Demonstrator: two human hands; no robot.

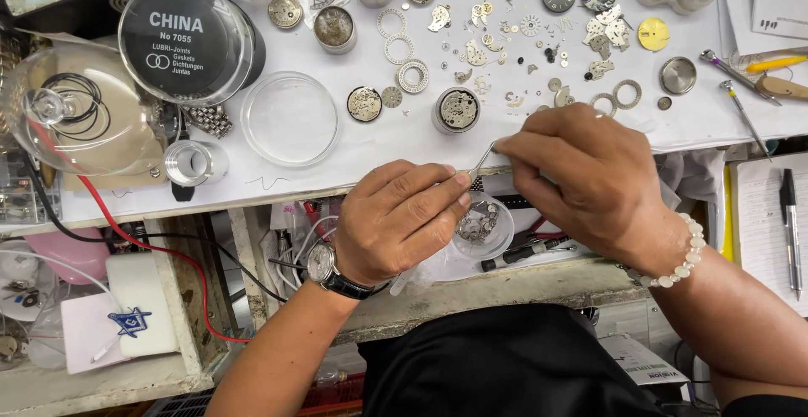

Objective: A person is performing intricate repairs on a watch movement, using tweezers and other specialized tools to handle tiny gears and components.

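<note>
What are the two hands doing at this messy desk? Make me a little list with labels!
Place: white work surface strewn with tiny watch parts
Left hand: wears a wristwatch, fingertips meet the tweezers' tip
Right hand: pinches metal tweezers, wears a bead bracelet
Under the hands: small clear dish of metal bits
Nearby: watch movement, empty clear round dish

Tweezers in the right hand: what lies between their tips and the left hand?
Nothing in the head view: the tweezers reach straight to the left hand fingertips.
</note>
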